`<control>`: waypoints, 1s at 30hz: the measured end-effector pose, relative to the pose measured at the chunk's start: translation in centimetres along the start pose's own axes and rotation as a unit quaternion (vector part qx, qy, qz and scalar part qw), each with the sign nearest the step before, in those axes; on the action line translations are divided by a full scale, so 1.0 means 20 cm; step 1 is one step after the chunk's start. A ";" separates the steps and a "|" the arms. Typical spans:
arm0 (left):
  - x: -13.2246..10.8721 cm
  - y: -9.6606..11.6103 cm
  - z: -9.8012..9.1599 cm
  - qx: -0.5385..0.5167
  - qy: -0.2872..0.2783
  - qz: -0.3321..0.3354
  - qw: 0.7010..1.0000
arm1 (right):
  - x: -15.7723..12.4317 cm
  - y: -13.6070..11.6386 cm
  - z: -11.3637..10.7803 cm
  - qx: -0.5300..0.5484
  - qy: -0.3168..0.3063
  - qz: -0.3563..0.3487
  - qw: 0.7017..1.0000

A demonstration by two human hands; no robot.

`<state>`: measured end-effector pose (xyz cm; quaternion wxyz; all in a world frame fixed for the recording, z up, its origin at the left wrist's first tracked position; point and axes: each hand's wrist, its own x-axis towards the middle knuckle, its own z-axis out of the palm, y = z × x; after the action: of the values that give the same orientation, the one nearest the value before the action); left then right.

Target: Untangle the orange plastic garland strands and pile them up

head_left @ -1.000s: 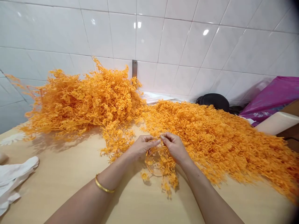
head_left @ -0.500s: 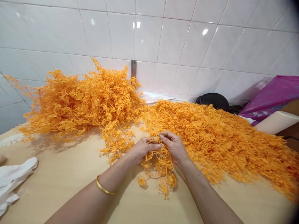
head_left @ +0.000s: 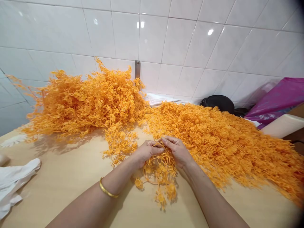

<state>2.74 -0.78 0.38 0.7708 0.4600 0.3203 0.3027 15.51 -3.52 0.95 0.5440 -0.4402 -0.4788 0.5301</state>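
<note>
A small cluster of orange artificial flower stems (head_left: pixel 162 169) hangs below my two hands, its flower heads dangling over the table. My left hand (head_left: pixel 149 152) pinches a stem of it between thumb and fingers. Close beside, my right hand (head_left: pixel 175 150) has thumb and forefinger pressed together on the same sprig, the fingertips of both hands nearly touching. The exact spot they grip is partly hidden by the fingers. Loose orange sprigs (head_left: pixel 120 142) lie just left of my hands.
A tall orange heap (head_left: pixel 95 101) stands at the left back, and a long, flatter heap (head_left: pixel 225 139) spreads to the right. White cloth (head_left: pixel 16 180) lies on the left of the table (head_left: pixel 59 177). By the tiled wall are a black case (head_left: pixel 218 103), purple fabric (head_left: pixel 280 98) and a pale roll (head_left: pixel 283 125).
The dangling flower heads have swung slightly left and down. Both hands stay together on the sprig, with only small finger shifts. The whole view has moved a little.
</note>
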 end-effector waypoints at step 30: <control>0.04 -0.01 -0.08 -0.069 -0.013 0.047 0.996 | -0.01 -0.09 -0.09 -0.248 0.091 -0.104 0.959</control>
<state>1.99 0.61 -0.51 0.7899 0.4238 0.2670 0.3539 17.57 -3.66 2.35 0.5113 -0.5549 -0.5871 0.2931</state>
